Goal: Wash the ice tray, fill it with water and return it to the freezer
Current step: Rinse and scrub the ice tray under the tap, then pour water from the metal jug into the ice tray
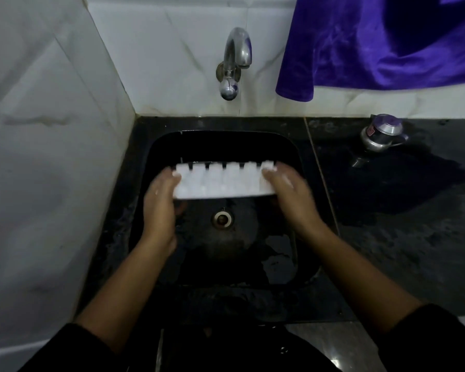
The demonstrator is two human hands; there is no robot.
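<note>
Item 1. Ice tray (223, 182): white plastic, long axis running left to right, held in the air over the back half of the sink (290, 149), above and behind the drain (222, 218). Separate cell blocks show as notches along its far edge. The picture is blurred here, so which way the cell openings face cannot be told.

Item 2. Left grip (160, 200): bare hand, fingers curled round the tray's left end, grasping it. White flecks on the fingertips.

Item 3. Right grip (293, 194): bare hand, fingers wrapped over the tray's right end, grasping it. White flecks on the fingers and back of the hand. Both forearms reach in from the near edge, in dark sleeves (65, 350).

Item 4. Sink: dark basin sunk into the left end of the worktop (400, 237), close to the corner where the two walls meet. Its floor looks wet.

Item 5. Tap (235, 57): chrome, curved spout, fixed to the tiled back wall (172, 36) above the sink's back edge.

Item 6. Worktop: dark stone with a wet patch right of the sink.

Item 7. Metal lidded vessel (381, 132): small, shiny, with a side handle, standing at the worktop's back edge, well right of the sink.

Item 8. Purple cloth (381, 44): hanging against the back wall at the upper right, above the vessel.
</note>
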